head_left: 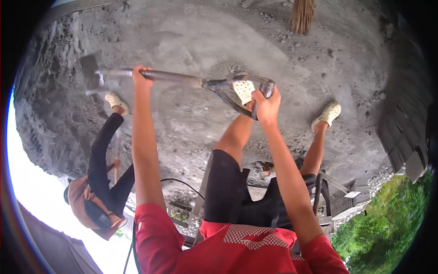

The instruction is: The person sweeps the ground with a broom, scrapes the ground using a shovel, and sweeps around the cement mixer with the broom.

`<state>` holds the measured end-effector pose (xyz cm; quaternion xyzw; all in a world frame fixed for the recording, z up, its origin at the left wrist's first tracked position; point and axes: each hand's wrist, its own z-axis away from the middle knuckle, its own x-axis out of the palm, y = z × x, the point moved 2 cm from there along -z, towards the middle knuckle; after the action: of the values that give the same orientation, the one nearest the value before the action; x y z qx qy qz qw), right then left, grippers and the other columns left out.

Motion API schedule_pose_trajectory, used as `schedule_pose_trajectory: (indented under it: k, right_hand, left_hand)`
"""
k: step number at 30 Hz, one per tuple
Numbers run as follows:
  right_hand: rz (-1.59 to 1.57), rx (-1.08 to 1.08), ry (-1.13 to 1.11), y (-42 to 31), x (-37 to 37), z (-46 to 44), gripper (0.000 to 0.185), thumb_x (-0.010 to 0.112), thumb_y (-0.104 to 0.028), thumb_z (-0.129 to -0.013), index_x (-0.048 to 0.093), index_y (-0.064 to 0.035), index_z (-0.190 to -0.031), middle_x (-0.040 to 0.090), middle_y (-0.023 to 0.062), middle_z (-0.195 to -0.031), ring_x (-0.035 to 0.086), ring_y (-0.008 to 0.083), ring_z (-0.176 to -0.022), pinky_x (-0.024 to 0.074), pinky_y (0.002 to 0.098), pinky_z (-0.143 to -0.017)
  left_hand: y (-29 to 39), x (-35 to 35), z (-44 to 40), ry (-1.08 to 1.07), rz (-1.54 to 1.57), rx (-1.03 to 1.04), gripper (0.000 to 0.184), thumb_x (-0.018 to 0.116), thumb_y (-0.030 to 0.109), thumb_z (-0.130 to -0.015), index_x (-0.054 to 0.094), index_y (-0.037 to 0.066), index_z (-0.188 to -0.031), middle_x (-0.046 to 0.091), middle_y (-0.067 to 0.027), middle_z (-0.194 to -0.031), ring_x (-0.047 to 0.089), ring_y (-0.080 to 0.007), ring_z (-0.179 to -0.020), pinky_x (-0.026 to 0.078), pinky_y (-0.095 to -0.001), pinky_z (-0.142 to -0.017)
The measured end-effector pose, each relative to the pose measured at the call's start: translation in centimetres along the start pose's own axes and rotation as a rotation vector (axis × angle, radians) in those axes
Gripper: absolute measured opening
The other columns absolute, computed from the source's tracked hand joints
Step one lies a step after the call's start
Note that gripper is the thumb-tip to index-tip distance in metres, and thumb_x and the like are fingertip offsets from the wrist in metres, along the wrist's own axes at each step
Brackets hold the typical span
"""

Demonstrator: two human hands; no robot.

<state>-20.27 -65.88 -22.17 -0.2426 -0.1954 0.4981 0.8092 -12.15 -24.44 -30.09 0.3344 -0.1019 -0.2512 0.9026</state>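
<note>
Both my hands are closed on a long shovel (pixel 178 78) held crosswise over grey, sandy ground. My left hand (pixel 143 76) wraps round the shaft toward the blade end. At the other end, my right hand (pixel 268 102) grips the crossbar of the D-shaped handle. The dark blade (pixel 91 72) is at the far left, smeared by motion, so I cannot tell whether it carries anything. Below the handle shows one of my cream clogs (pixel 244 90), partly covered by it. My other clog (pixel 326 115) stands farther right.
A co-worker (pixel 98 201) in dark trousers stands at the left, one hand near a pole. Grey loose material (pixel 50 114) spreads along the left. Stacked grey blocks (pixel 404 132) line the right side, a bundle of sticks (pixel 302 17) is at the top, and greenery (pixel 388 223) lies lower right.
</note>
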Motion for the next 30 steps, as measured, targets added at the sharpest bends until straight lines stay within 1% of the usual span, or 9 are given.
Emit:
schedule_pose_trajectory:
  k: [5,11,18,19,21,24,25,28,30]
  right_hand:
    - [0.130,-0.010,-0.026,0.4,-2.3,2.5,0.015,0.054,-0.003,-0.066,0.051,0.0018,-0.080,0.050,0.0027,-0.057,0.047,0.0098,-0.042,0.0378,0.0246,-0.038]
    - [0.380,-0.115,0.051,-1.3,-13.2,4.1,0.010,0.055,-0.004,-0.067,0.045,-0.0023,-0.068,0.048,0.0042,-0.051,0.045,0.0112,-0.040,0.0354,0.0255,-0.037]
    - [0.373,0.006,0.473,-7.7,-34.4,11.9,0.023,0.055,-0.009,-0.069,0.043,-0.0066,-0.088,0.046,0.0052,-0.053,0.045,0.0172,-0.038,0.0385,0.0293,-0.035]
    - [0.396,0.023,0.526,-9.1,-36.5,13.3,0.020,0.055,-0.008,-0.068,0.044,-0.0060,-0.084,0.045,0.0049,-0.053,0.045,0.0173,-0.038,0.0395,0.0299,-0.036]
    - [0.412,-0.013,0.445,-11.6,-42.9,15.3,0.014,0.055,-0.008,-0.066,0.046,-0.0064,-0.077,0.044,0.0042,-0.053,0.045,0.0163,-0.039,0.0405,0.0294,-0.038]
    - [0.503,-0.082,0.754,-14.6,-48.9,19.9,0.011,0.053,-0.008,-0.065,0.047,-0.0058,-0.074,0.044,0.0043,-0.054,0.046,0.0157,-0.040,0.0404,0.0285,-0.038]
    - [0.520,-0.113,0.709,-15.7,-50.1,21.2,0.011,0.053,-0.008,-0.065,0.048,-0.0047,-0.074,0.045,0.0048,-0.054,0.046,0.0157,-0.039,0.0404,0.0281,-0.037]
    - [0.587,-0.270,0.552,-17.7,-52.1,23.1,0.014,0.052,-0.007,-0.063,0.048,-0.0012,-0.075,0.047,0.0060,-0.055,0.046,0.0158,-0.038,0.0406,0.0267,-0.036]
    - [0.685,-0.312,0.588,-18.5,-49.7,23.3,0.013,0.052,-0.005,-0.062,0.049,0.0007,-0.074,0.046,0.0059,-0.054,0.046,0.0158,-0.039,0.0410,0.0267,-0.037]
  left_hand:
    - [-1.8,-4.2,4.5,0.084,0.071,-0.128,0.013,0.046,0.007,-0.070,0.037,0.010,-0.061,0.041,-0.0022,-0.054,0.041,-0.0163,-0.049,0.043,-0.0313,-0.052]
    - [-16.9,-5.5,7.8,0.002,0.263,-0.336,0.014,0.050,0.007,-0.069,0.039,0.011,-0.061,0.043,-0.0020,-0.053,0.044,-0.0161,-0.048,0.041,-0.0317,-0.051]
    - [-35.3,3.0,26.8,0.134,0.371,-0.632,0.012,0.054,0.009,-0.070,0.043,0.009,-0.066,0.044,-0.0046,-0.055,0.046,-0.0186,-0.047,0.041,-0.0327,-0.046]
    - [-34.7,5.4,31.3,0.173,0.405,-0.633,0.012,0.053,0.009,-0.070,0.042,0.008,-0.065,0.044,-0.0052,-0.055,0.046,-0.0189,-0.047,0.042,-0.0321,-0.045]
    - [-42.7,6.7,34.6,0.049,0.474,-0.655,0.012,0.053,0.009,-0.069,0.043,0.007,-0.063,0.044,-0.0057,-0.054,0.046,-0.0192,-0.046,0.042,-0.0320,-0.045]
    - [-46.8,9.7,42.0,0.013,0.421,-0.773,0.010,0.054,0.010,-0.067,0.045,0.006,-0.063,0.044,-0.0067,-0.052,0.045,-0.0198,-0.044,0.041,-0.0316,-0.044]
    - [-49.7,9.8,43.1,-0.033,0.362,-0.724,0.012,0.055,0.014,-0.067,0.044,0.008,-0.065,0.044,-0.0069,-0.052,0.045,-0.0192,-0.048,0.041,-0.0337,-0.048]
    - [-44.0,12.7,47.6,-0.041,0.445,-0.711,0.011,0.054,0.013,-0.067,0.044,0.009,-0.067,0.043,-0.0058,-0.052,0.044,-0.0187,-0.048,0.041,-0.0344,-0.048]
    - [-46.8,12.6,47.3,-0.006,0.466,-0.845,0.011,0.053,0.011,-0.068,0.043,0.009,-0.064,0.042,-0.0047,-0.051,0.043,-0.0184,-0.047,0.041,-0.0349,-0.047]
